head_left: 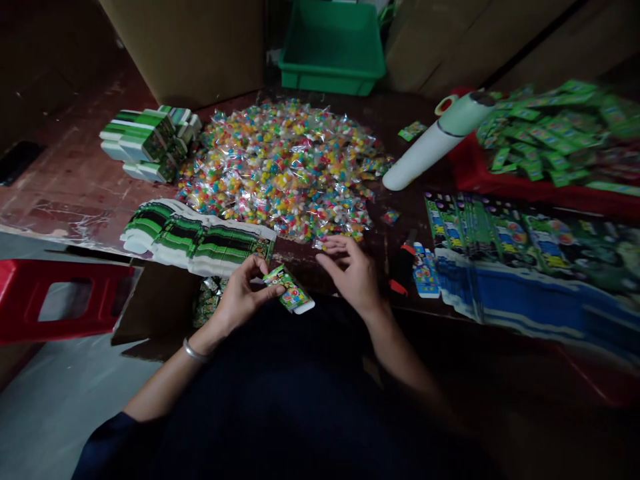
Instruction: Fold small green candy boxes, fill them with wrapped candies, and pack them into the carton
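Head view: my left fingers (258, 264) pinch a small green box (289, 290). My right fingers (330, 267) curve at the candy packets (280, 167); I cannot tell if they grip one. Beyond them, cardboard boxes (200, 53) flank a green tray (325, 80); scuffed red table (75, 190) and grey floor (50, 393) stretch leftward.

A dark navy-blue cloth top (280, 407) covers the person's torso, nearly black in the dim light, its surface looking plain and matte. The left sleeve (113, 437) is the same deep blue and loosely cut, ending around the elbow in a plain, straight edge, with the forearm bare below it. A smooth, silver-coloured metal bangle (193, 352), a narrow rounded band with a soft shine, circles the left wrist. The right sleeve is lost in shadow, its edge too dark to make out. Both the left hand (245, 293) and the right hand (354, 277) are bare.
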The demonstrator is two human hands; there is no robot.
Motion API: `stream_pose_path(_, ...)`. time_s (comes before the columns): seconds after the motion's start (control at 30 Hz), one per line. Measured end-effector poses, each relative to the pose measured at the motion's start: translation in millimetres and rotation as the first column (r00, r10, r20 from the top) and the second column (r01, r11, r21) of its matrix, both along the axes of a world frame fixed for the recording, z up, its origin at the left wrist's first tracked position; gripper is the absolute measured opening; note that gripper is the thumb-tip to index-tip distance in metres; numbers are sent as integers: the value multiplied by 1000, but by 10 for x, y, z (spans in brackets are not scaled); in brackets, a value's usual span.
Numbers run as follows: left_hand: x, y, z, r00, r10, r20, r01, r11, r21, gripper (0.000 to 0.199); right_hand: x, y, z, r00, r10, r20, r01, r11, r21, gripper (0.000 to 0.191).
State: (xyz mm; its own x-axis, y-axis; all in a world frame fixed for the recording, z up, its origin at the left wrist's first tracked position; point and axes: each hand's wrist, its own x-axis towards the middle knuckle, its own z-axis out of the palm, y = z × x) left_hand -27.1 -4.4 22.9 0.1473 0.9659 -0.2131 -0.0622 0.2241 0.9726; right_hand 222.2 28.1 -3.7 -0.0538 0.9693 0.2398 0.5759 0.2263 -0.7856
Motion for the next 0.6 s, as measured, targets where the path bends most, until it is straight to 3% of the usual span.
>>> stream_pose_path(0.03, -3, 5, -4, 1000, 13, -19, -13, 1000, 1, 47, 87, 66, -52, 990, -79, 116, 74, 996, 40, 31)
stream_pose_path(0.1, 1, 10, 7, 1000, 22, 0, -22, 999, -34, 46, 216, 190, -149, 951, -132, 280, 105, 988, 111, 28)
stream_pose_path(0.23, 22, 8, 71, 995, -34, 99, 47, 989, -137, 60, 214, 369, -247, 899, -104, 425, 33, 985, 172, 29)
stream_pose_path(0.33, 16, 15, 65, 988, -101, 119, 119, 981, -151, 48, 127, 462, -263, 861, -86, 502, -4, 985, 175, 22)
stream_pose_path(0.43, 9, 30, 5, 981, -173, 87, 184, 973, -137, 31, 133, 533, -287, 895, -86, 438, 7, 984, 180, 16)
stream_pose_path(0.6, 72, 50, -46, 974, -195, 117, 202, 978, -52, 49, 210, 525, -207, 991, -125, 44, 119, 987, 112, 34)
